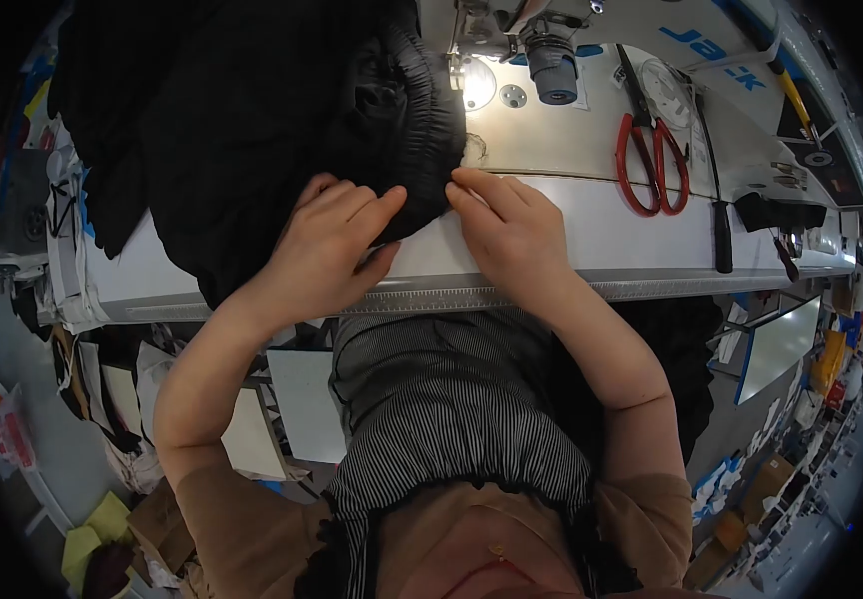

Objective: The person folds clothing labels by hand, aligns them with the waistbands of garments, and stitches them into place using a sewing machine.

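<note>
Black fabric (242, 130) with a gathered, ruffled band (422, 100) spreads over the left of the white sewing table and reaches the lit needle area of the sewing machine (551, 70). On the fabric's lower part rests my left hand (337, 240), its thumb and forefinger apart and its other fingers bent on the cloth. At the fabric's right edge, my right hand (511, 225) pinches the black cloth between thumb and forefinger. Both hands are below the presser foot, near the table's front.
Red-handled scissors (654, 165) lie right of my right hand. Beyond them is a thin black-handled tool (721, 235). A metal ruler strip (431, 299) runs along the table's front edge. A yellow-handled tool (791, 95) is at the far right.
</note>
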